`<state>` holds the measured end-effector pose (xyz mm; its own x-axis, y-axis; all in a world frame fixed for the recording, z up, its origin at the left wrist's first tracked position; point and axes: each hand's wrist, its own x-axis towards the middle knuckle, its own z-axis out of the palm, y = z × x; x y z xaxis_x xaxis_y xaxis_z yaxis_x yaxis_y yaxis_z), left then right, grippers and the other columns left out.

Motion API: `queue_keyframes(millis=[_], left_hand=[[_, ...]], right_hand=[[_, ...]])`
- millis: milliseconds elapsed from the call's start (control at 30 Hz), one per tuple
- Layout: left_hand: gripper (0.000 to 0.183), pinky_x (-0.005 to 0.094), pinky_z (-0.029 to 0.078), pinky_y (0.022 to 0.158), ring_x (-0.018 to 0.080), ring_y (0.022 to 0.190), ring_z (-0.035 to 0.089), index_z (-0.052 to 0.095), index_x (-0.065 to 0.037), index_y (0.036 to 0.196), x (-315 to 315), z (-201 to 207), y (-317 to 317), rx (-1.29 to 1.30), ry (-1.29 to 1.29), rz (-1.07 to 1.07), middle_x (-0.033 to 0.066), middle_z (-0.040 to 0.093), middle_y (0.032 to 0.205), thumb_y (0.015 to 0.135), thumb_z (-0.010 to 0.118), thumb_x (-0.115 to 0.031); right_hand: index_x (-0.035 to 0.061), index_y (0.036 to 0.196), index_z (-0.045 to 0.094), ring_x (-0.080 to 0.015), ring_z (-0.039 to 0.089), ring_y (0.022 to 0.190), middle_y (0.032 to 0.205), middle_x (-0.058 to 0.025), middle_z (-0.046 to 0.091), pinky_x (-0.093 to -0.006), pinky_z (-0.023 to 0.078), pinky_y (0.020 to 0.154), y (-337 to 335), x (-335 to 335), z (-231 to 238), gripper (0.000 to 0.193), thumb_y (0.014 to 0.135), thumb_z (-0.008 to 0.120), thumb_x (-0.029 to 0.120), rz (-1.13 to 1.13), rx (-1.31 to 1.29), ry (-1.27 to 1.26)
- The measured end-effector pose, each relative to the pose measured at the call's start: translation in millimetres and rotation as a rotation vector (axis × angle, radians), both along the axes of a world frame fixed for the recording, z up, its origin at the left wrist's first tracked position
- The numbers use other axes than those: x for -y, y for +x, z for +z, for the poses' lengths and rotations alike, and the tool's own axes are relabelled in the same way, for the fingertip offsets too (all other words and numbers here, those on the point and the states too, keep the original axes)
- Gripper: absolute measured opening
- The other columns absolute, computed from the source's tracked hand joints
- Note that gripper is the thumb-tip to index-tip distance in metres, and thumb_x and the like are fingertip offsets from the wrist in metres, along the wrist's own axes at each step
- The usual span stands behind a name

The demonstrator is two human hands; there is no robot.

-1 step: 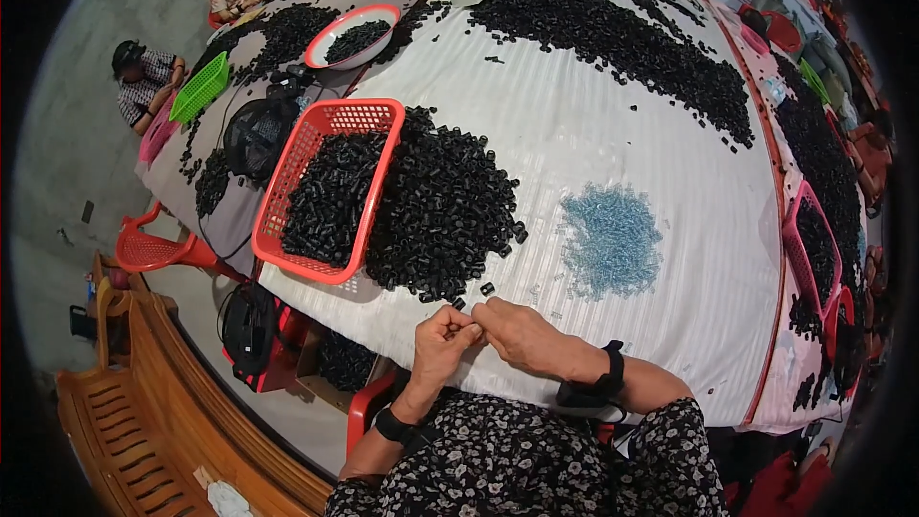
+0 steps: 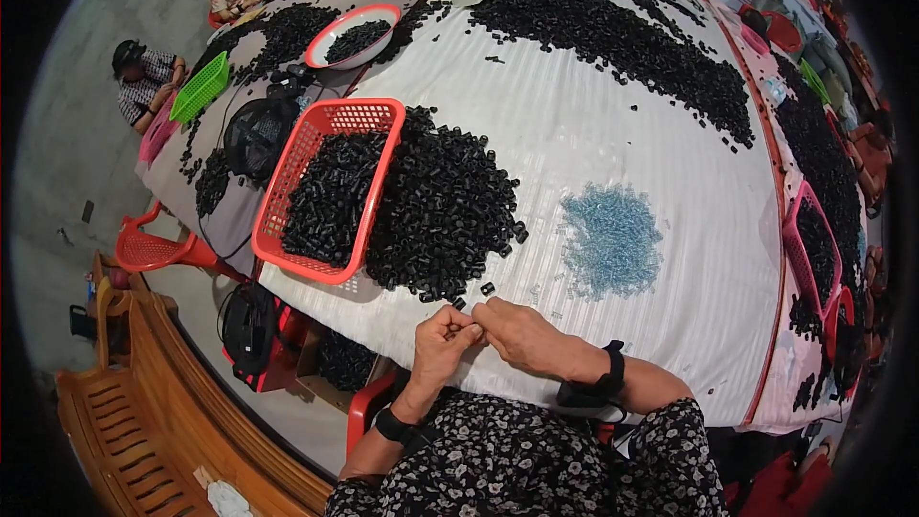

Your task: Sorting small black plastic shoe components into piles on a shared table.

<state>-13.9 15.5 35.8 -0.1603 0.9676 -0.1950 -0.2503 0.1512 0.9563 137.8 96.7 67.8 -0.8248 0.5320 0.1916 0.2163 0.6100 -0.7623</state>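
My left hand [image 2: 442, 343] and my right hand [image 2: 515, 330] meet near the front edge of the white-covered table [image 2: 546, 148]. Both have their fingers pinched together, fingertips touching. Whatever lies between them is too small or too hidden to name. Just beyond my fingers spreads a heap of short black plastic pieces [image 2: 445, 201], with a couple of loose ones close to my fingertips. To its left, a red plastic basket [image 2: 391, 139] holds more such black pieces. A pile of small, clear bluish pieces [image 2: 613, 239] lies to the right of the black heap.
A red-rimmed white basin [image 2: 325, 31] and a black mesh fan [image 2: 257, 139] stand beyond the basket. More black pieces [image 2: 613, 33] cover the far table. Co-workers sit along the left side. At lower left are a wooden bench [image 2: 144, 402] and a red chair [image 2: 158, 247].
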Motion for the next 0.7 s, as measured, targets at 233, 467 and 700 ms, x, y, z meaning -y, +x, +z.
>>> queue_keyframes(millis=[233,467,700], left_hand=[[0.006,0.0202,0.046,0.059,0.0077,0.066,0.056,0.055,0.000,0.083,-2,1,4,0.043,0.000,0.045,0.0050,0.062,0.076,0.086,0.060,0.001],[0.007,0.0212,0.049,0.061,0.0077,0.067,0.058,0.056,0.000,0.080,-2,-10,5,0.164,-0.007,0.071,0.0051,0.062,0.076,0.085,0.060,0.002],[0.010,0.0190,0.045,0.059,0.0057,0.064,0.054,0.057,-0.002,0.076,-2,-7,9,0.260,-0.057,0.102,0.0018,0.060,0.072,0.081,0.059,0.007]], right_hand=[[0.0016,0.092,0.045,-0.0318,0.055,0.072,0.079,-0.0143,0.050,-0.0400,0.046,0.059,0,-1,3,0.020,0.076,0.057,0.001,0.047,0.043,0.113],[-0.0030,0.096,0.046,-0.0281,0.056,0.072,0.079,-0.0141,0.050,-0.0362,0.047,0.058,0,-1,-4,0.027,0.073,0.059,0.002,0.079,0.085,0.345],[-0.0036,0.096,0.047,-0.0228,0.055,0.062,0.073,-0.0103,0.049,-0.0321,0.045,0.051,-4,5,-5,0.031,0.076,0.062,0.014,0.029,0.067,0.470]])
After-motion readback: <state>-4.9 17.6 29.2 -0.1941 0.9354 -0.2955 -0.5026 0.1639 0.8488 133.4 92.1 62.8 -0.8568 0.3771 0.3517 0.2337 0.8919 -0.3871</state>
